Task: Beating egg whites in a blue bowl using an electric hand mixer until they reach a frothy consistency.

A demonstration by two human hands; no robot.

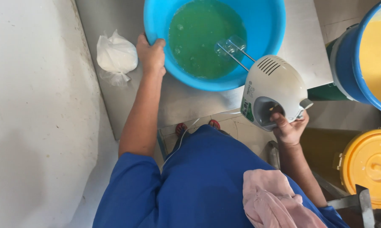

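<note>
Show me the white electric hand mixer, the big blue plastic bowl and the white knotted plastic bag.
white electric hand mixer [275,86], head view, top housing.
big blue plastic bowl [266,25], head view, inner wall.
white knotted plastic bag [115,55], head view, middle.

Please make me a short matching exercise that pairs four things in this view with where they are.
Things:
1. left hand
2. right hand
3. white tied bag
4. yellow lidded bucket

Places:
A. on the floor at the right edge of the view
B. on the rim of the blue bowl
C. on the steel table, left of the bowl
D. around the handle of the white hand mixer

Pairs: 1-B, 2-D, 3-C, 4-A
</note>
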